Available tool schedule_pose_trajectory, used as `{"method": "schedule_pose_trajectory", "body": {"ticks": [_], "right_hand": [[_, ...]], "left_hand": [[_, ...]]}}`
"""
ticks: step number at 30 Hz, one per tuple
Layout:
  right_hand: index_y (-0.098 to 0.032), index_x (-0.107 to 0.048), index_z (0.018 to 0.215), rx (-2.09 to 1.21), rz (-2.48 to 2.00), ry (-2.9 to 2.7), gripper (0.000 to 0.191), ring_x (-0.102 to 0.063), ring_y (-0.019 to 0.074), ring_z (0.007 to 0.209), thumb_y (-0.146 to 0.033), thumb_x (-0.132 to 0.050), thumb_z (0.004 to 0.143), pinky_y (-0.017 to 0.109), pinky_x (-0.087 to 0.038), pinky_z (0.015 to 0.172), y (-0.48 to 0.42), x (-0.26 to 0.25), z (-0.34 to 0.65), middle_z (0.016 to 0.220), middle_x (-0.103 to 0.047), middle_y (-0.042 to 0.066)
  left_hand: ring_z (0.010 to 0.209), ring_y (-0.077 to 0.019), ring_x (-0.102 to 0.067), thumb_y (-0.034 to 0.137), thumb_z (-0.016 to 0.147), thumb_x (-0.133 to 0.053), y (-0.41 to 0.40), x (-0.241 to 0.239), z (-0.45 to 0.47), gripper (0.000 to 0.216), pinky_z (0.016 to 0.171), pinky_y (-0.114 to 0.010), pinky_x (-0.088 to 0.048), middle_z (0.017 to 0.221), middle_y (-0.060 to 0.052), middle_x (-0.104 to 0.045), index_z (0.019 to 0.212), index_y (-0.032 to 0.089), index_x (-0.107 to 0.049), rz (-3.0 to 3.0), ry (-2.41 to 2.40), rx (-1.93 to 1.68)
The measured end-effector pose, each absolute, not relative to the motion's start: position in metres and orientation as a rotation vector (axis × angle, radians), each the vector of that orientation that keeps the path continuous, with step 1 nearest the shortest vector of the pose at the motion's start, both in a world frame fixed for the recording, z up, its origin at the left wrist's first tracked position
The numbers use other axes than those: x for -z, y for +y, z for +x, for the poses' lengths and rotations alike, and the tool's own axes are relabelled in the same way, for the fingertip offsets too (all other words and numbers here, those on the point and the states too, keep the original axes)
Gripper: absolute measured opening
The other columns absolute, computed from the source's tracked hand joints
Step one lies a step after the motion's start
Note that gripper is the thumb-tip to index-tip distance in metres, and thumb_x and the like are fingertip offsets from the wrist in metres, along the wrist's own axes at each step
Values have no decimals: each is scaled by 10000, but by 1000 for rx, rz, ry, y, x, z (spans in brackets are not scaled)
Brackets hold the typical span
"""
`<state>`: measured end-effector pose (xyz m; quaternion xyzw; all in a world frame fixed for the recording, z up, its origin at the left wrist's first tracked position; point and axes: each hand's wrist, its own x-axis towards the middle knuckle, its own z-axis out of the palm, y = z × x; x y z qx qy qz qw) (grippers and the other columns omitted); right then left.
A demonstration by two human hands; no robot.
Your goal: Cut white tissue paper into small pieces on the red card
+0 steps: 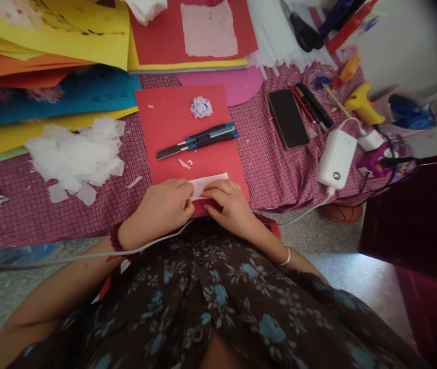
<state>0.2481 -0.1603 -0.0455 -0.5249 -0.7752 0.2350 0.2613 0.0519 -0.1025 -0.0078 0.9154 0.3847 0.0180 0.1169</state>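
Note:
My left hand point(164, 204) and my right hand point(231, 202) meet at the near edge of a red card sheet point(172, 120). Both pinch a small strip of white tissue paper point(207, 183) that lies on the card, fingers curled onto it. Farther up the red card lie a blue and black utility knife point(198, 139) and a small white and purple paper flower point(201, 107). Small white paper scraps dot the card between knife and hands.
A heap of white tissue pieces point(76, 154) lies left on the checked cloth point(276, 169). Stacked coloured sheets point(49, 41) fill the back left. To the right are a phone point(288, 118), pens point(313, 105), a white power bank point(336, 158), a yellow glue gun point(362, 102) and scissors point(305, 32).

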Motion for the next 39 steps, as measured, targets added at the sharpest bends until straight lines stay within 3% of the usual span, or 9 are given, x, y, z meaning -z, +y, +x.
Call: {"method": "schedule_pose_trajectory", "body": {"ticks": [5,8,13,17,24,30,39], "right_hand": [[-210,-678,919,-580,-1464,-2043,110,-596,240,979,-171,-575,932,406,-424,875,-149,43,264,1034,-688,66],[-218,-675,900,-619,-1487,-2015,107,-598,232,952,-174,-581,926,396,-412,859,-145,41,271,1001,-694,50],[-216,-659,858,-644,-1506,-1970,121,-597,228,919,-231,-575,944,393,-406,844,-145,43,272,953,-685,43],[-216,-625,821,-596,-1558,-1925,147,-602,233,890,-252,-560,947,390,-424,815,-144,45,271,903,-670,51],[-219,-579,772,-453,-1695,-1894,168,-574,234,795,-289,-576,925,384,-404,747,-140,46,270,795,-614,42],[-218,-516,699,-378,-1773,-1908,233,-530,229,734,-306,-606,895,377,-370,699,-138,47,272,745,-575,38],[-208,-495,674,-374,-1838,-1907,258,-520,188,704,-295,-607,890,331,-351,690,-133,44,271,714,-557,12]], "left_hand": [[788,-245,-621,251,838,-581,-107,7,49,77,647,-360,-460,801,-63,-635,802,182,-585,2642,1084,-80],[882,-292,-605,380,859,-636,-117,12,45,236,748,-416,-479,918,-111,-652,914,150,-633,2684,1068,-130],[854,-239,-594,246,939,-529,-129,30,28,169,767,-393,-469,913,-87,-676,862,169,-658,2535,1199,-457],[805,-201,-604,289,927,-554,-129,37,14,182,753,-360,-475,835,-41,-657,788,194,-622,2283,1363,-664],[689,-188,-530,366,919,-561,-122,38,13,319,674,-346,-437,691,-18,-543,652,197,-518,2250,1570,-595],[673,-188,-525,391,931,-542,-118,40,16,363,766,-375,-467,656,-7,-523,624,210,-470,2303,1594,-535],[658,-170,-506,383,905,-553,-117,40,18,377,717,-316,-443,639,-5,-523,585,202,-472,2303,1681,-458]]}}
